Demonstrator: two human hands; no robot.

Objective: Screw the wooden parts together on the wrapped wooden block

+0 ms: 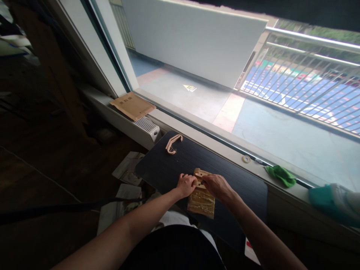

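At the middle of the dark table [225,167], both hands meet over a light wooden piece [199,171] with holes in it. My left hand [185,185] is closed on its left end. My right hand [218,186] is closed at the right side, its fingertips pinched on something small and dark that I cannot make out. Just below the piece, on the near side, lies a flat yellowish wrapped pack [201,205] with a shiny, creased surface. Farther off, near the table's back left corner, rests a curved light wooden part [170,144] with small dark bits at its lower end.
A brown paper envelope [133,105] lies on the radiator [150,127] at the left. Along the window sill are a roll of tape [246,159], a green cloth [280,176] and a teal container [323,200]. Pale boxes [115,210] stand beside the table at the lower left.
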